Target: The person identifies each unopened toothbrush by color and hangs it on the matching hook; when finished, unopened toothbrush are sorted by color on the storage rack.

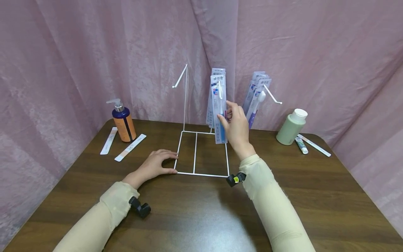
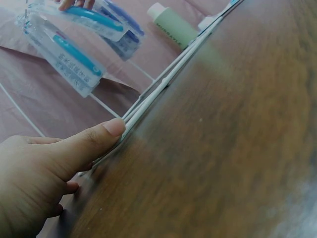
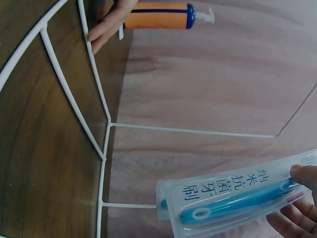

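A white wire display rack [image 1: 195, 154] stands on the table. My left hand [image 1: 154, 163] rests against the left side of its base, thumb at the front corner and fingertips on the side wire, not curled round it. With thumb and fingers, my right hand [image 1: 237, 127] pinches the edge of a blue packaged toothbrush [image 3: 233, 201] at the middle hook [image 1: 220, 90]. The pack's top is at that hook, in front of other toothbrush packs [image 1: 218, 71]. Several purple toothbrush packs [image 1: 253, 101] hang from the right hook [image 1: 272, 94]. The left hook [image 1: 179, 77] bears nothing.
An orange pump bottle [image 1: 125, 125] stands at the back left, beside two slim white packets [image 1: 130, 147]. At the back right are a green bottle [image 1: 291, 128], a small tube [image 1: 301, 145] and another slim packet [image 1: 315, 145]. A pink curtain [image 1: 151, 52] hangs behind the table.
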Demonstrator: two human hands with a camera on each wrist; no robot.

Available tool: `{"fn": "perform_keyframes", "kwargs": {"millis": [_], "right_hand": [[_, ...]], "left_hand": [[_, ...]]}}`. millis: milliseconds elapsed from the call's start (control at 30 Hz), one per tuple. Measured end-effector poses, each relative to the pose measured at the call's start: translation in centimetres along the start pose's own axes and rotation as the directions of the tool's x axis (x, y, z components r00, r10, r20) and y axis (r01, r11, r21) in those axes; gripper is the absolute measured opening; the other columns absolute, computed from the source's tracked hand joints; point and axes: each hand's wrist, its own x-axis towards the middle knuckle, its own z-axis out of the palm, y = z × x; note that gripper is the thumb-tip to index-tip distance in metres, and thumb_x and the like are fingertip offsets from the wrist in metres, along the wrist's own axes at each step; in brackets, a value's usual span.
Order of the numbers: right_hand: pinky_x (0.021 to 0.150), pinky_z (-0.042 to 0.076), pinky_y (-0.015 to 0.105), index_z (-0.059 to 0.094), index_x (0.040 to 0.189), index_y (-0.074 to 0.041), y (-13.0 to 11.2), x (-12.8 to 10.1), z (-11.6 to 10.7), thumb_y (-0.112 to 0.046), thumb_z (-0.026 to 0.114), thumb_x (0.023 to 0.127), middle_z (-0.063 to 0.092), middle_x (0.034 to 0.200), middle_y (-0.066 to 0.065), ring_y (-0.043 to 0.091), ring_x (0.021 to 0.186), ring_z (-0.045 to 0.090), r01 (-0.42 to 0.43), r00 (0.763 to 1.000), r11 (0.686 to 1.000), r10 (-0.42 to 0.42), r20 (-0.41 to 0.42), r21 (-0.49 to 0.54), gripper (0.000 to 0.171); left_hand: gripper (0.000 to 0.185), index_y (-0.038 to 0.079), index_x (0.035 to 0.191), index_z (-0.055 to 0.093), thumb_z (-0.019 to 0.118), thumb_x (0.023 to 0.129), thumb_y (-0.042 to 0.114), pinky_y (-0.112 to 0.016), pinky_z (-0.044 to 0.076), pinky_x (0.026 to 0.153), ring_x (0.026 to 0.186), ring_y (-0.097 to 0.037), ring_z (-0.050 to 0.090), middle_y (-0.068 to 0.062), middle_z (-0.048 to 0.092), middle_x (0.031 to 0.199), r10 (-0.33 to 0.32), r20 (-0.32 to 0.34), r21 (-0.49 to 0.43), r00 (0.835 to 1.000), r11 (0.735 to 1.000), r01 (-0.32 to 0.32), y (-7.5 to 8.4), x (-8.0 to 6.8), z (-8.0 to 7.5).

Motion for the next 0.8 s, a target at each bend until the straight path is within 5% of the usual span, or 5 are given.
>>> {"fn": "perform_keyframes", "kwargs": {"millis": [433, 800], "right_hand": [[0.080, 0.052, 0.038, 0.054, 0.127, -0.002, 0.8, 1.4, 0.9, -0.017, 0.074, 0.084, 0.062, 0.096, 0.019, 0.030, 0.087, 0.063, -0.041, 0.998, 0.999, 0.041, 0.042, 0.008, 0.050], [0.084, 0.051, 0.038, 0.054, 0.129, -0.003, 0.3, 1.8, -0.5, -0.018, 0.075, 0.084, 0.065, 0.101, 0.016, 0.029, 0.091, 0.066, -0.049, 0.993, 0.999, 0.049, 0.105, -0.003, 0.052]], "left_hand": [[0.054, 0.016, 0.122, 0.066, 0.077, 0.077, 0.045, -0.058, 0.032, 0.105, 0.129, -0.030, 0.049, -0.004, 0.059, 0.136, -0.007, 0.004, -0.001, 1.000, 1.000, 0.007, 0.1, 0.0, 0.0], [0.054, 0.015, 0.121, 0.066, 0.078, 0.076, 0.043, -0.058, 0.032, 0.105, 0.128, -0.031, 0.049, -0.005, 0.060, 0.135, 0.002, -0.006, -0.009, 1.000, 1.000, -0.002, -0.1, 0.0, 0.1]]}}
